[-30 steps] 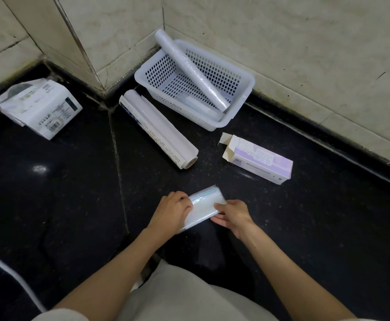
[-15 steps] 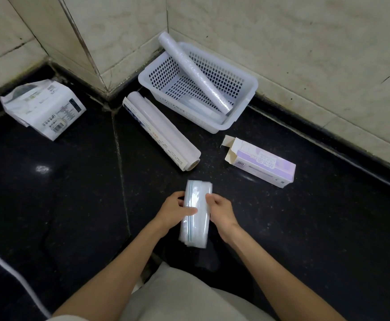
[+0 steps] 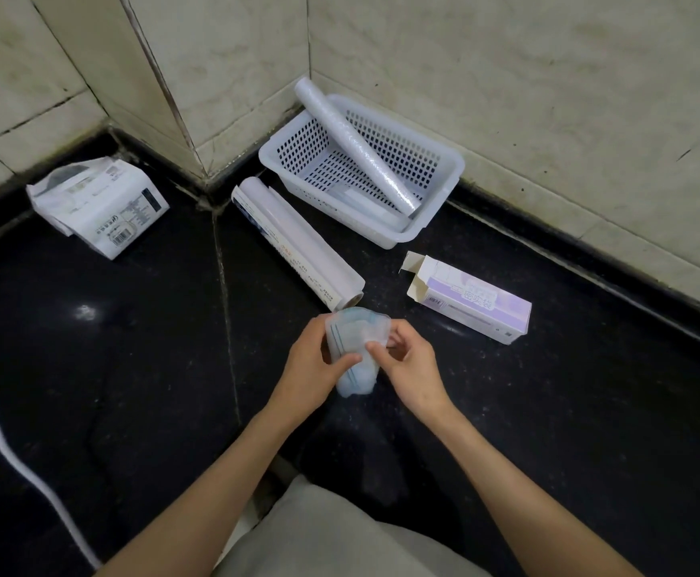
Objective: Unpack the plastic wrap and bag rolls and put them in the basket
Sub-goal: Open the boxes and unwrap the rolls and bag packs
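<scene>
Both hands turned the clear bag roll (image 3: pixel 354 351) from lying crosswise to standing on end, the left hand (image 3: pixel 314 368) and right hand (image 3: pixel 408 364) gripping its sides.

No print legible anywhere. White carton (image 3: pixel 98 206) by left wall: barcode and dark label panel, lines of text too small to make out. Purple box (image 3: pixel 471 301) right of me: row of characters on top face, small barcode near open flap, blurred. Long roll (image 3: pixel 298 243) beside basket: strip of red and dark print along its side, unreadable. Packet (image 3: pixel 354 351) between my hands: blue lines only, no lettering I can make out.
</scene>
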{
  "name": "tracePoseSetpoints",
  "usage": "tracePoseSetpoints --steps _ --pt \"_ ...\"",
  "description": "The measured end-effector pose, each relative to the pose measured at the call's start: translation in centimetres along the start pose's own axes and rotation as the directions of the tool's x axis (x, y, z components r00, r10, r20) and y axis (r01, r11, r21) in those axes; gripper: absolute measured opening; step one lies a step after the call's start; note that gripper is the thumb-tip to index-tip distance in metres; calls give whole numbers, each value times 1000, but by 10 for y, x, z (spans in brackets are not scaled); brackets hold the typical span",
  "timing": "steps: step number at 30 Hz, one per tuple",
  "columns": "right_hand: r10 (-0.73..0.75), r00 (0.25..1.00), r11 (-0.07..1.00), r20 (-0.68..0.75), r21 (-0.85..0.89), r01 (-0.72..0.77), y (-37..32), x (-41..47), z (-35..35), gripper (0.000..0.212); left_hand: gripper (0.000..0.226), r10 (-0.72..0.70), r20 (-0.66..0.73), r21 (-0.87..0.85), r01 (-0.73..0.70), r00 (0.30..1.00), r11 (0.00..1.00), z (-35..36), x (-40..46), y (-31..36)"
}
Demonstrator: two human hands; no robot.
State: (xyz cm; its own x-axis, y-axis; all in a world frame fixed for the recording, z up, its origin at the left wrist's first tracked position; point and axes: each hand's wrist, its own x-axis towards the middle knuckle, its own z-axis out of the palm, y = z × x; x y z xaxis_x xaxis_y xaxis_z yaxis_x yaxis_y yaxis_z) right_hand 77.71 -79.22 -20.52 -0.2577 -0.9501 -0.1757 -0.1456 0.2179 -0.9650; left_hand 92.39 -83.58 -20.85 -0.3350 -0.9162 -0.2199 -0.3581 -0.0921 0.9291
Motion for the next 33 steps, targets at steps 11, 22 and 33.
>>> tracePoseSetpoints --steps 11,22,33 --pt "-56 997 981 -46 -187 47 16 -10 -7 28 56 76 -33 57 -74 997 996 10 -7 -5" --pt "-26 987 965 161 -253 66 22 -15 -16 31 41 -17 10 134 15 1000 991 16 9 3" --pt "159 952 986 263 -99 -137 -37 14 -37 19 24 -106 28 -287 110 994 952 -16 29 57"
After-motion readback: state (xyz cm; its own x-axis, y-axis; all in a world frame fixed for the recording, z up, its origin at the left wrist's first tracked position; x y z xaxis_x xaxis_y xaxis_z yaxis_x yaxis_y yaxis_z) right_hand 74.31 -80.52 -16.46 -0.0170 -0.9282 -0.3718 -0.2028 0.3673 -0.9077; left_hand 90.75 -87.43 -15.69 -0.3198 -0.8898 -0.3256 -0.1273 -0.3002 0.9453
